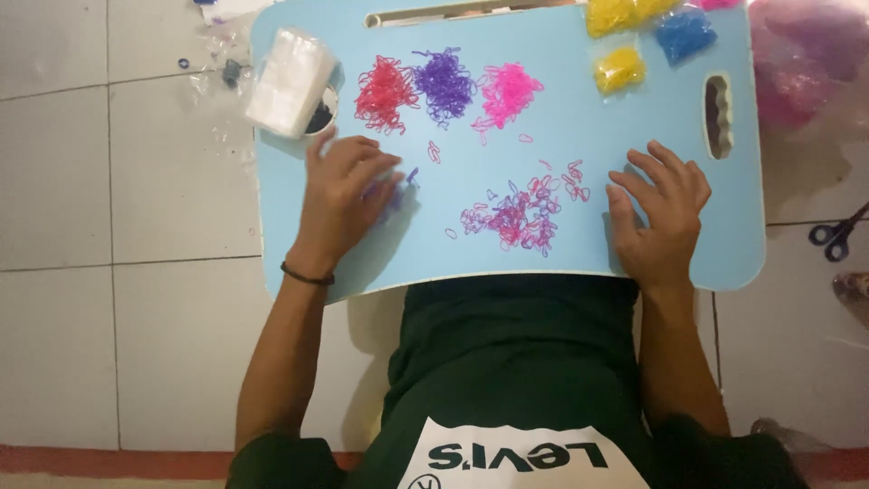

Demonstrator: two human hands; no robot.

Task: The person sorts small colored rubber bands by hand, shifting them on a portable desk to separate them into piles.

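Sorting small rubber bands by colour | left hand [348, 195] flat over purple bands [398, 190], gripping nothing | right hand [659, 208] spread, empty | mixed pile [518, 215] next wants fine pinching.

On the lap tray [453, 254], three sorted band piles [445, 89] lie far, the mixed pile [518, 215] near, between both hands; bagged bands [647, 41] far right, scissors [837, 235] on the floor right.

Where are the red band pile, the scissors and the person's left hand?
Red band pile [385, 93]: head view, pile's middle.
Scissors [837, 235]: head view, handle loops.
Left hand [344, 195]: head view, back of hand.
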